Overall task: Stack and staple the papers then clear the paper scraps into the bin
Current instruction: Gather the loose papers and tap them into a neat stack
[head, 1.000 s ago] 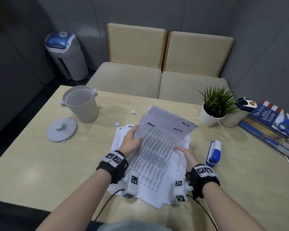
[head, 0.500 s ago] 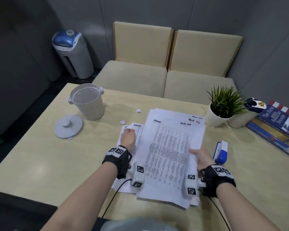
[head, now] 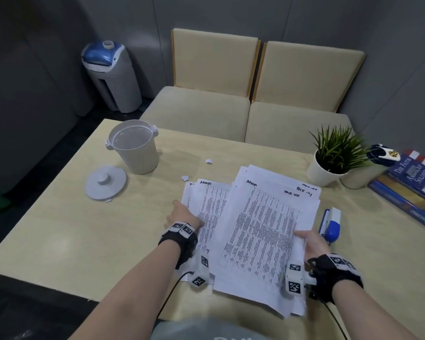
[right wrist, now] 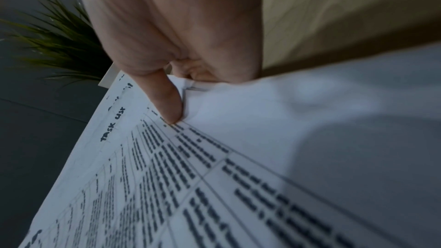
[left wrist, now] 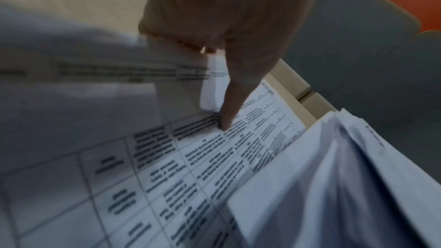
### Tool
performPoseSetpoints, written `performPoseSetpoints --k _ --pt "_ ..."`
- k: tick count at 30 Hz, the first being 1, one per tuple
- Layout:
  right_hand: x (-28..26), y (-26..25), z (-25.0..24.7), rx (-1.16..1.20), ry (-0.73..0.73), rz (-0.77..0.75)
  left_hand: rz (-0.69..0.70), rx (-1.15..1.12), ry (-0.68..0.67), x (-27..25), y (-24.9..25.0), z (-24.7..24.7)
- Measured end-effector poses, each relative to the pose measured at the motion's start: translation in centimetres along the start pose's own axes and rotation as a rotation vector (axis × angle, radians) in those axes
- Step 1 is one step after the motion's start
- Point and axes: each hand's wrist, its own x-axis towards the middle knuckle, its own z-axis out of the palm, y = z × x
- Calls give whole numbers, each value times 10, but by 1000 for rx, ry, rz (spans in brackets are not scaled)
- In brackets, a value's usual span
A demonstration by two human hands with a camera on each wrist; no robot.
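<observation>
A stack of printed papers (head: pixel 263 227) lies tilted over the table's near middle. My right hand (head: pixel 302 238) pinches its right edge, the thumb (right wrist: pixel 171 108) on top and the other fingers hidden under it. A few more printed sheets (head: pixel 206 207) lie partly under the stack's left side. My left hand (head: pixel 182 213) grips their left edge, its thumb (left wrist: pixel 226 118) pressed on the print. Just right of my right hand lies the blue and white stapler (head: pixel 330 224). Small paper scraps (head: pixel 208 161) (head: pixel 185 178) lie beyond the sheets. The open white bin (head: pixel 135 146) stands far left.
The bin's lid (head: pixel 106 179) lies on the table beside it, a scrap (head: pixel 108 200) at its edge. A potted plant (head: pixel 336 155) and stacked books (head: pixel 412 182) fill the right side. Two cushioned seats (head: pixel 243 111) stand behind the table.
The stack, first lifted and bent, now lies flatter and further right in my right hand. My left hand let go of it and took the left edge of the sheets on the table.
</observation>
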Motion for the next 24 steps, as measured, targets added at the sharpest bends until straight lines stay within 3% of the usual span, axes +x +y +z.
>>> performPoseSetpoints --k 6,12,18,24 --pt "-10 0 0 36 -20 68 262 -158 -41 -14 7 -19" --pt "-15 -2 13 178 -161 163 636 -433 -150 -37 26 -50" --pt "-17 -22 30 286 -268 40 595 -768 -358 -48 41 -66" --pt "2 -24 25 205 -286 -23 504 -824 -493 -53 52 -60"
